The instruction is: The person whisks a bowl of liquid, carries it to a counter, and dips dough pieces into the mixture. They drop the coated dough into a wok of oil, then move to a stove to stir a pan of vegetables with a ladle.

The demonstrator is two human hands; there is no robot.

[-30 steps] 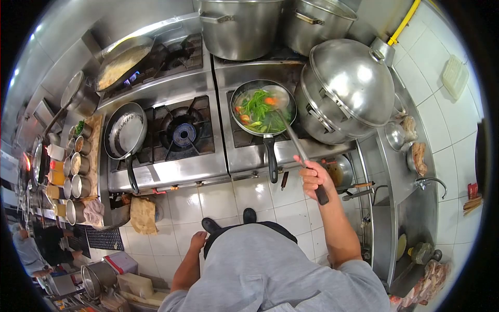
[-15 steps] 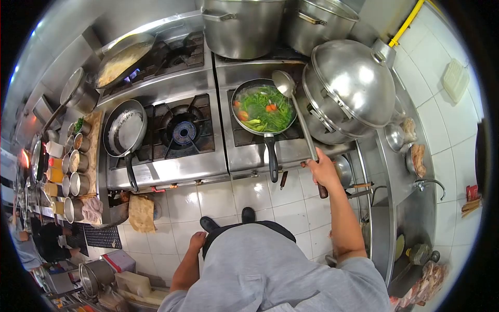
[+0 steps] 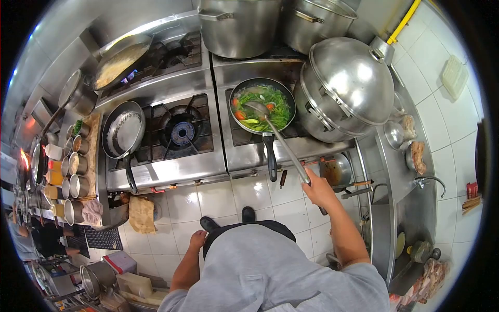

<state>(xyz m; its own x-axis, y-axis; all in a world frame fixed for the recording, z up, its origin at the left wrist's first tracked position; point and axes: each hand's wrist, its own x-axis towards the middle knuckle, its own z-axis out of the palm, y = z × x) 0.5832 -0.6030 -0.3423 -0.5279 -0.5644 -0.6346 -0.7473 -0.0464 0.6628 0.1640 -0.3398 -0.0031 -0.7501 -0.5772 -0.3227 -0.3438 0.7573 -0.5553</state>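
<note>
My right hand (image 3: 319, 191) is wrapped round the handle of a long metal ladle (image 3: 290, 151). The ladle's bowl rests among the greens in a frying pan (image 3: 269, 143) on the right-hand stove. Green leafy vegetables (image 3: 280, 106) and orange carrot-like pieces lie in liquid in that pan. At my side hangs my left hand (image 3: 198, 239), its fingers curled; whether anything is in them cannot be made out. Left of the lit burner (image 3: 183, 133) stands a second frying pan (image 3: 123, 130) with only a shiny wet surface inside.
A domed steel pot (image 3: 345, 88) stands close right of the pan, with big stockpots (image 3: 239, 31) behind. A wok (image 3: 120, 65) of pale food sits over a flame at back left. Several seasoning containers (image 3: 78, 164) line the left counter. Another person (image 3: 49, 242) is at far left.
The ladle's bowl has come down from over the pan's right rim into the vegetables, moving left. My right hand has shifted slightly down with the handle. My left hand stays put.
</note>
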